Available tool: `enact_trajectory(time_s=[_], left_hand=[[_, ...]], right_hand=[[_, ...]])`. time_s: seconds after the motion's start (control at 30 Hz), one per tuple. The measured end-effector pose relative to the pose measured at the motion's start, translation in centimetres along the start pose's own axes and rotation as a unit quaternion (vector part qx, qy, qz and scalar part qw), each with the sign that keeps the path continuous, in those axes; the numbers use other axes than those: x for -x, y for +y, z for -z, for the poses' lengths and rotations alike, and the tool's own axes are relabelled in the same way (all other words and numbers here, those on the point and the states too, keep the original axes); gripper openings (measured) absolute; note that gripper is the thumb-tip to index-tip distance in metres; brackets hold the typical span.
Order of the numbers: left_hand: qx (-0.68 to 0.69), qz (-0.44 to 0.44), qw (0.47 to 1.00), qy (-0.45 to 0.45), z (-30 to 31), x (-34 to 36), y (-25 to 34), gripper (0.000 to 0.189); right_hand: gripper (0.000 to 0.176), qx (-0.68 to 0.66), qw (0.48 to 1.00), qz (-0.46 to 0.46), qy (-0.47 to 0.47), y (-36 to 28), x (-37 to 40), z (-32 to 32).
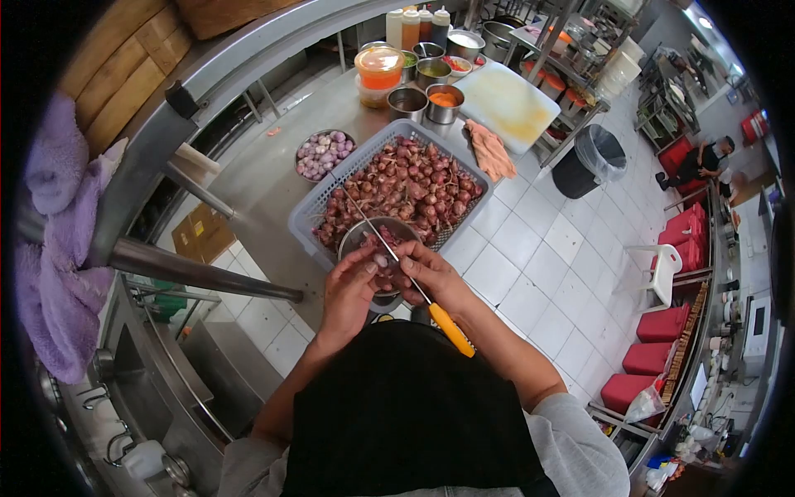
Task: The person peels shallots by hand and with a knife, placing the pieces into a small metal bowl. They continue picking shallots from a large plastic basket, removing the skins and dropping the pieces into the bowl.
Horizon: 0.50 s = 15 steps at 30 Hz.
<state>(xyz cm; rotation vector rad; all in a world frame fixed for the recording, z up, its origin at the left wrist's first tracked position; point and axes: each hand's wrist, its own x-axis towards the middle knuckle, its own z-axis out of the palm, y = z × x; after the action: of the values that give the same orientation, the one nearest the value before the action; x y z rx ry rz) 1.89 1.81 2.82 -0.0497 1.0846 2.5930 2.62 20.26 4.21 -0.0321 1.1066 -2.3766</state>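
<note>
While our two hands meet over a small steel bowl (364, 234) at the near edge of the steel surface (265, 178), the left hand (348, 290) has its fingers curled around a shallot (382, 262), held just above the bowl. The fingers of our right hand (432, 277) are closed on a knife (414, 286). Its thin blade points far and left across the bowl, and its orange handle sticks back along our forearm. The bowl holds reddish scraps, but we cannot make out exactly what they are because our hands cover most of it.

Just beyond the bowl and touching it sits a grey plastic basket (308, 217) heaped with unpeeled red shallots. To its left, a round metal bowl (325, 154) holds paler, peeled ones. Farther off stand two steel cups, one (445, 101) holding orange paste and the other (407, 103) too dark to read. With them are an orange-lidded tub (378, 70), a row of squeeze bottles (418, 25) and more small pots whose contents blur together. An orange cloth (490, 149) lies between the basket and a white cutting board (507, 103).

On the floor to the right stands a lined bin (598, 156). Purple towels (58, 248) hang at the left, cut off by the dark rim of the lens.
</note>
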Motion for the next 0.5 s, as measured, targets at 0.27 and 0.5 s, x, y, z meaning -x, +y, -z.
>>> enact_trajectory(time_s=[0.27,0.5], left_hand=[[-0.049,0.009,0.999,0.002,0.9,-0.2,-0.2,0.032],[-0.074,-0.014,0.997,0.015,1.9,0.0,0.2,0.027]], right_hand=[[0.028,0.010,0.999,-0.007,0.039,0.1,0.0,0.0],[0.022,0.050,0.990,0.021,0.128,1.4,0.3,1.9]])
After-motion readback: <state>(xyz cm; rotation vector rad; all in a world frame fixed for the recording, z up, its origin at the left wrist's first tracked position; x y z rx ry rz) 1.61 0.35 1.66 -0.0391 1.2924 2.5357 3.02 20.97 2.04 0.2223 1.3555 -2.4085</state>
